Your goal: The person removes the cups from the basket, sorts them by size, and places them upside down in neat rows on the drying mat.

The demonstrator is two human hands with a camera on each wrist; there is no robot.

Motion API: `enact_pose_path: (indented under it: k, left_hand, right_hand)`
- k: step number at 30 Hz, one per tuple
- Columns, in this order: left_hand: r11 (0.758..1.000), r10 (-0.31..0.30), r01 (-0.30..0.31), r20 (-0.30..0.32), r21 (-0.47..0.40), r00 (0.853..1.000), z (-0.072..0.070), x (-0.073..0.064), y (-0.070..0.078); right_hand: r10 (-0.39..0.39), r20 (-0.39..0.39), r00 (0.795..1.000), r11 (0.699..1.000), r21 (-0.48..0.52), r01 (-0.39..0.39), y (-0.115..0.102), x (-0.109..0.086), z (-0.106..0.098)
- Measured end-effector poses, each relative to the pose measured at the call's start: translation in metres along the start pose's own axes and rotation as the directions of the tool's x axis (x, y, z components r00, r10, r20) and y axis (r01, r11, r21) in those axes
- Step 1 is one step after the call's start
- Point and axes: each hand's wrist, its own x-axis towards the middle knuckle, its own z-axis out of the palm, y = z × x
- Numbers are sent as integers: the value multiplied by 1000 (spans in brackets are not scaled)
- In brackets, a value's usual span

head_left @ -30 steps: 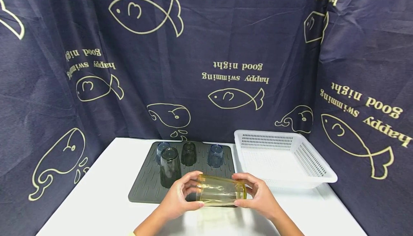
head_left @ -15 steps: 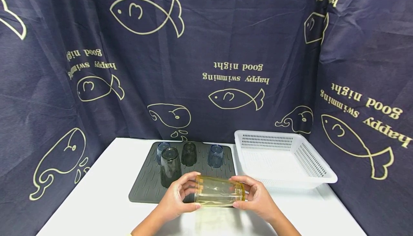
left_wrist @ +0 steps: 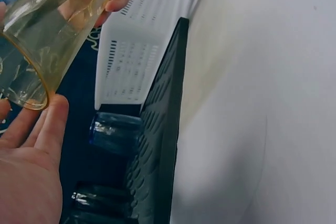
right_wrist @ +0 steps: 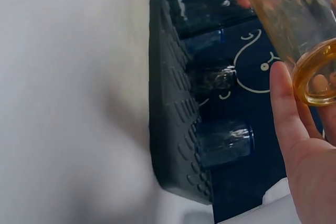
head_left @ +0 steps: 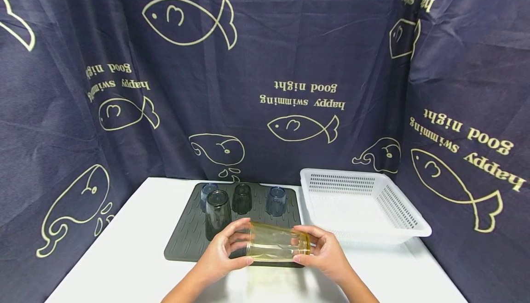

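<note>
A clear yellow drinking glass (head_left: 275, 244) lies sideways in the air between my two hands, over the front edge of the drying mat. My left hand (head_left: 221, 253) holds the wide rim end, thumb below and fingers on the far side. At the other end, my right hand (head_left: 325, 254) grips the thick amber base between thumb and fingers. The left wrist view shows the rim resting against my left fingertips (left_wrist: 55, 114). In the right wrist view the base sits by my right fingertips (right_wrist: 282, 80).
On the dark grey drying mat (head_left: 186, 238) several glasses stand upside down: a tall grey one (head_left: 218, 215), a small dark one (head_left: 242, 199) and two blue ones. A white plastic basket (head_left: 364, 234) stands right of the mat. A navy curtain (head_left: 248, 77) hangs behind.
Both hands have shifted slightly left with the yellow glass, still held sideways. The glasses on the mat and the basket stay where they were.
</note>
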Motion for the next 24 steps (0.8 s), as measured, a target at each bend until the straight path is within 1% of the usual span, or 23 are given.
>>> enact_pose_path:
  k: [1,4,8,11,13,15,18,21,24]
  left_hand:
    - [1000,-16,16,-5,14,1000,-1,-1,1]
    - [994,-88,90,-31,54,996,-6,-4,7]
    - [976,-165,175,-81,129,983,-16,-11,11]
    - [959,-176,195,-110,204,978,-25,-18,11]
    - [945,-164,190,-117,268,979,-32,-23,9]
    - [923,-160,190,-115,335,980,-40,-28,7]
    - [876,-169,201,-110,438,979,-53,-35,7]
    - [836,-203,234,-117,497,972,-65,-42,10]
    - [807,-224,260,-132,530,966,-76,-48,14]
  right_hand:
    - [10,-15,1000,1000,-10,-10,0,1,1]
    - [52,-59,997,998,-33,-54,-1,4,2]
    - [107,-117,987,990,-76,-116,-3,9,2]
    - [141,-164,976,980,-115,-161,-4,13,2]
    - [168,-192,967,972,-129,-194,-5,17,2]
    - [195,-214,957,966,-128,-225,-6,20,2]
    - [223,-242,944,960,-111,-255,-7,24,3]
    - [220,-263,939,960,-112,-256,-5,28,3]
    - [217,-279,935,957,-126,-260,-4,30,2]
